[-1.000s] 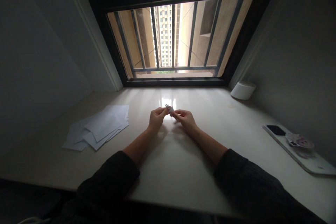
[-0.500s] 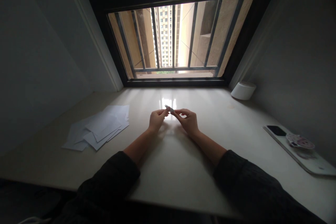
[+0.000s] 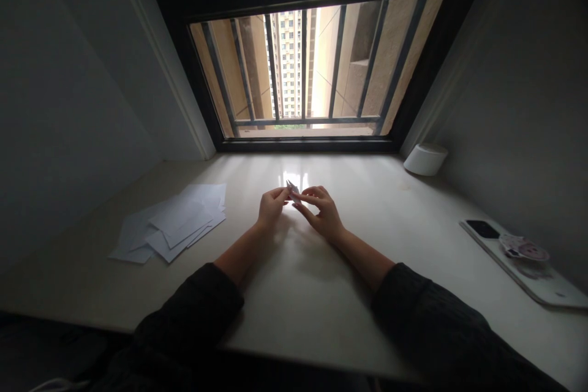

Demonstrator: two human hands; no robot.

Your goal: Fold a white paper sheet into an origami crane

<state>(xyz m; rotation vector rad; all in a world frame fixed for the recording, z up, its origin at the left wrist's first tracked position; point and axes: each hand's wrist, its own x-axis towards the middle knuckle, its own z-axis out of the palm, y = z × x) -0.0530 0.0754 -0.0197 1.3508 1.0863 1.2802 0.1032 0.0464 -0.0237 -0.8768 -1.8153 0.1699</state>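
Note:
Both my hands meet above the middle of the pale tabletop [image 3: 298,294], just in front of the window. Between them is a small folded piece of white paper [image 3: 291,185], pointed at its top. My left hand [image 3: 271,207] pinches it from the left with thumb and fingers closed. My right hand [image 3: 321,211] holds it from the right, fingertips pressed on the paper, the other fingers curled. Most of the paper is hidden by my fingers.
A loose pile of white paper sheets [image 3: 172,223] lies to the left. A white round container [image 3: 425,158] stands at the back right corner. A phone [image 3: 523,257] with a sticker lies near the right wall. The barred window [image 3: 312,67] is behind.
My hands have shifted slightly left and turned the small paper; its tip now points more upward, and my right fingers have moved over it.

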